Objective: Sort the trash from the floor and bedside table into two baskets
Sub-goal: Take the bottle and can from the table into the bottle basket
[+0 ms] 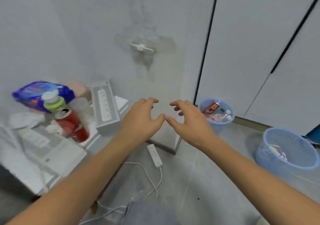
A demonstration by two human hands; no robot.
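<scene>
Against the cabinet doors we see two blue baskets. The far basket (pixel 204 103) already holds a red can, bottles and clear plastic; the near basket (pixel 270 138) holds paper scraps and wrappers. We judge the sorting partly done. On the bedside table (pixel 57 157) trash remains: a red soda can (pixel 72 122), a bottle with a green collar (pixel 53 101), a blue printed bag (pixel 34 91) and crumpled tissue (pixel 26 120). A white power strip (pixel 155 155) and its cable lie on the floor. Our left hand (pixel 140 119) and right hand (pixel 188 119) hover between table and baskets, fingers spread and curled, thumbs nearly touching, holding nothing.
</scene>
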